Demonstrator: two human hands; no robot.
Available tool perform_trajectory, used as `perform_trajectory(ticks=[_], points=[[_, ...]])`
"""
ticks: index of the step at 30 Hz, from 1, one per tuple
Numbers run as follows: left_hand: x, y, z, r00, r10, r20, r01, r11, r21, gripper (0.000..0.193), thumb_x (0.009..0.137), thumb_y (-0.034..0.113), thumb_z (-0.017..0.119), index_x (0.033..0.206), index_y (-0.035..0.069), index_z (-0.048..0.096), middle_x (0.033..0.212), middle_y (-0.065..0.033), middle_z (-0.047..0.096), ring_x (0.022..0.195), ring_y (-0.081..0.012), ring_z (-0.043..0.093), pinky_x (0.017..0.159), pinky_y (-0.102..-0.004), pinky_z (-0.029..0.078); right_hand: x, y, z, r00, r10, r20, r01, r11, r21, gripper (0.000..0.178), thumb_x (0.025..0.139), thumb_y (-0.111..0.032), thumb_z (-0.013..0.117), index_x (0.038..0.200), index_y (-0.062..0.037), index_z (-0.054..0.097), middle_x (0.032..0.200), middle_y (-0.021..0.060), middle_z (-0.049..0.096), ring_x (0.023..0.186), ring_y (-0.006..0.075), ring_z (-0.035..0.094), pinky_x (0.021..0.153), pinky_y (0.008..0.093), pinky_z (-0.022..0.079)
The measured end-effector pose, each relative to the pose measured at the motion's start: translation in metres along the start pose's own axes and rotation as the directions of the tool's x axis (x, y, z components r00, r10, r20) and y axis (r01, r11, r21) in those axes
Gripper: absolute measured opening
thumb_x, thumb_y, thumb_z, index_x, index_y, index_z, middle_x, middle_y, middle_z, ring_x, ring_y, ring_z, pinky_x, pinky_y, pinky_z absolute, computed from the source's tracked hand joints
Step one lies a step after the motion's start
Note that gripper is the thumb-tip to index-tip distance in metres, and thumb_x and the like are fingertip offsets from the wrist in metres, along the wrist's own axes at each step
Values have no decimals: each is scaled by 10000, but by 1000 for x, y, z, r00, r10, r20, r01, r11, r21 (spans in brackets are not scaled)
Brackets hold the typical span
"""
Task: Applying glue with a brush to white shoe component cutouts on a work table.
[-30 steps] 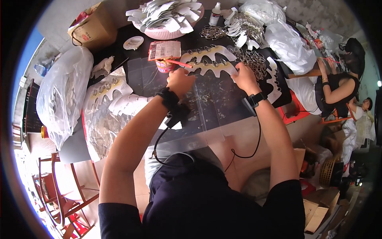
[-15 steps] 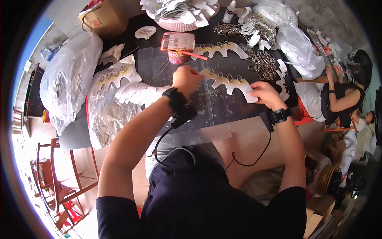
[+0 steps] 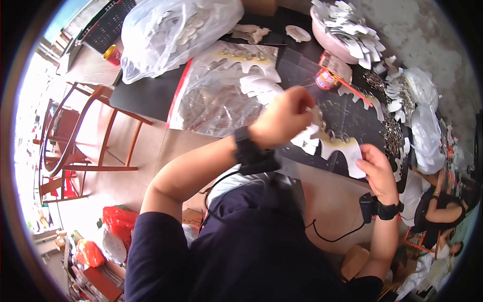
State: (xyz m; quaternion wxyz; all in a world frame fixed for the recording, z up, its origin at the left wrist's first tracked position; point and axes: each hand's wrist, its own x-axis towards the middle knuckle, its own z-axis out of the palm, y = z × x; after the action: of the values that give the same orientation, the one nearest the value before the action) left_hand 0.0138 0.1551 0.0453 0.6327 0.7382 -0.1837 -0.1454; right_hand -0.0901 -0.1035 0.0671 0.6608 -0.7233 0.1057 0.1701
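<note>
A bulging clear plastic bag (image 3: 171, 30) of white pieces lies beside a flat red-edged clear packet (image 3: 216, 95).

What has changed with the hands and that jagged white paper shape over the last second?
Both hands have drawn the jagged white cutout off the black table toward the person. The left hand now grips its left part and the right hand its right end. The clear bags and pink basket of paper pieces lie as before.

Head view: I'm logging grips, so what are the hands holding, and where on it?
Both hold a white jagged-edged cutout strip: the right hand pinches its right end, the left hand grips its left part.
</note>
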Motion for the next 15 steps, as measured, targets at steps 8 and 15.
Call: perform_trajectory(ticks=[8,15], points=[[-47,-48,-166,914,60,-400,-26,996,88,90,835,8,522,921,-17,532,812,-52,576,736,-123,600,666,-239,498,146,-11,156,941,-301,157,325,932,-163,250,777,3,580,1018,40,529,877,86,607,785,134,584,665,260,479],[-45,-105,-241,895,20,-445,125,948,294,150,832,30,541,970,-27,540,833,-67,581,732,-140,607,685,-244,499,203,-11,236,870,-492,28,423,718,-552,227,732,-87,624,920,22,559,836,172,631,773,299,620,692,370,485]])
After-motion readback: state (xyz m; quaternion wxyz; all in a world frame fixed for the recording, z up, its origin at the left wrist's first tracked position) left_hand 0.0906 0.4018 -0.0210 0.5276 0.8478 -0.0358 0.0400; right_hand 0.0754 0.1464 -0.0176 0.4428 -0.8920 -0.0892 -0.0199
